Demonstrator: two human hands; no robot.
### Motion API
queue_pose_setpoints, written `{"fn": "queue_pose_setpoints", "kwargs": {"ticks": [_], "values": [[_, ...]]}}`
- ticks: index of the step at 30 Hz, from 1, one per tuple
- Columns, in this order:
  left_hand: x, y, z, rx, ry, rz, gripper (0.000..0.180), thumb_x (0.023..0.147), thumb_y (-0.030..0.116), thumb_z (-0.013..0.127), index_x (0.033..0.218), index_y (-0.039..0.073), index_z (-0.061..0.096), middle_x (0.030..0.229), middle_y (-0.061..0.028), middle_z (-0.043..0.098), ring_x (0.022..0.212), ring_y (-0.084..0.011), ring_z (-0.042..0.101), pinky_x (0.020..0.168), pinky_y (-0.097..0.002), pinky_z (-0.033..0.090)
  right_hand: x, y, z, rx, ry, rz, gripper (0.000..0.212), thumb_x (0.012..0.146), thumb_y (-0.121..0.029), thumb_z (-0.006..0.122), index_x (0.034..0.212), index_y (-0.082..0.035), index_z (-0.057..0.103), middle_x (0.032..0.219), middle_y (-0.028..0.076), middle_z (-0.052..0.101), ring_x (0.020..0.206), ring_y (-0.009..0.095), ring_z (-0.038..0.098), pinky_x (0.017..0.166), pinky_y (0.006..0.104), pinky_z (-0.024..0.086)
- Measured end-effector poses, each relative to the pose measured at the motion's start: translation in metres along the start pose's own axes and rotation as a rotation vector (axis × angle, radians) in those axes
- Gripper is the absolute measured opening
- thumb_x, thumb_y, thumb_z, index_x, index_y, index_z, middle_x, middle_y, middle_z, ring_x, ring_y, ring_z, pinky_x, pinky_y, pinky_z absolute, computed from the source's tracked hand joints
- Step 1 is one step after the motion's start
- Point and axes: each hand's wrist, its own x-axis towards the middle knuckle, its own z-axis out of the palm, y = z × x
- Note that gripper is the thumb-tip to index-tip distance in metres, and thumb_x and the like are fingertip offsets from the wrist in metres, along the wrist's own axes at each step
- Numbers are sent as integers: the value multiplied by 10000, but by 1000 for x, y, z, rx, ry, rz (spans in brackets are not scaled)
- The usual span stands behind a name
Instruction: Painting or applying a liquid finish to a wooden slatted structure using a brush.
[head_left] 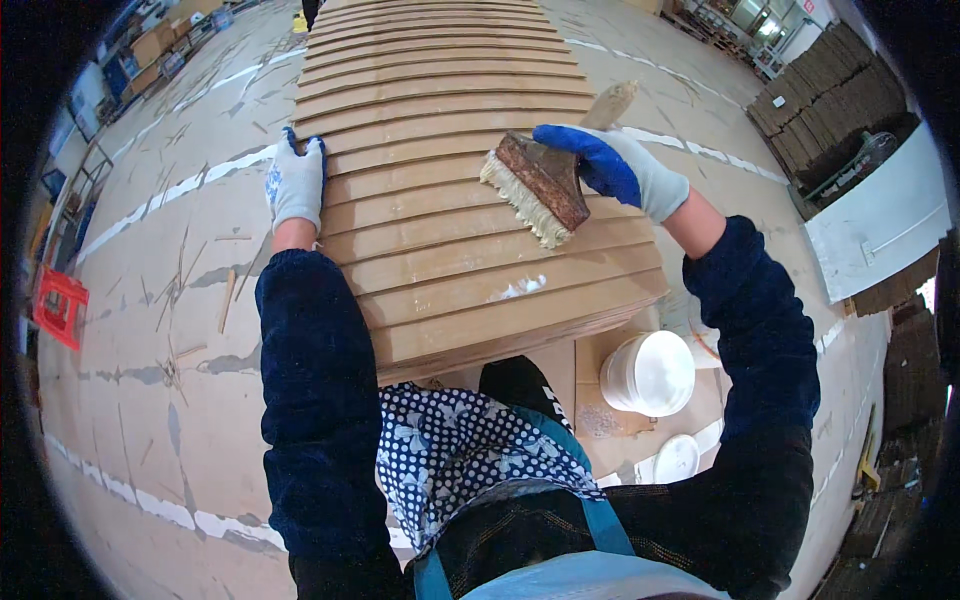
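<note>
Right hand (628, 170): fingers clamped on brush (545, 185), positioned at 12 o'clock from white patch (522, 287) on cardboard stack (420, 215). Left hand (296, 185): stack edge, 9 o'clock from brush; finger closure cannot be determined.

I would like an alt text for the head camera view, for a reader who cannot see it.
A person's gloved right hand holds a broad, pale-bristled brush over a long row of overlapping brown sheets with a white smear; the gloved left hand is at the sheets' left edge. A white bucket stands to the lower right.
</note>
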Motion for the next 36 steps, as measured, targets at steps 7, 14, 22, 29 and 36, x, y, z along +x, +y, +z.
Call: {"fn": "queue_pose_setpoints", "kwargs": {"ticks": [7,14,22,29,36], "values": [[-4,2,-8,3,1,-15,606,828,384,551,1293,8,453,1230,-228,527,1142,-338,506,963,-359,383,109,10,-22,-125,283,-235,290,882,-221,550,1139,-106,617,805,7,636,632,88,553,553,235,464],[-1,-3,2,64,10,11,605,824,408,516,1288,24,462,1185,-232,553,1093,-343,540,922,-382,410,150,30,22,-93,505,92,248,790,-270,631,839,-29,667,747,120,638,703,188,614,656,329,481],[6,-13,1,-11,10,16,614,830,388,560,1300,10,446,1154,-202,588,1013,-286,589,852,-342,447,62,-4,21,162,84,23,174,776,-206,637,771,-33,644,727,66,626,695,144,592,643,327,476],[0,11,10,-49,-17,32,616,815,391,545,1277,-7,460,1119,-225,594,1014,-328,584,867,-377,438,127,89,-16,121,562,208,107,813,-116,587,902,-92,643,827,55,647,786,187,618,718,303,489],[-2,-6,-11,-59,-44,-62,624,807,391,560,1277,-7,462,1104,-227,600,996,-322,594,858,-373,443,41,-7,29,439,188,301,141,809,-101,587,940,-67,627,868,91,637,791,250,609,737,311,487]]}}
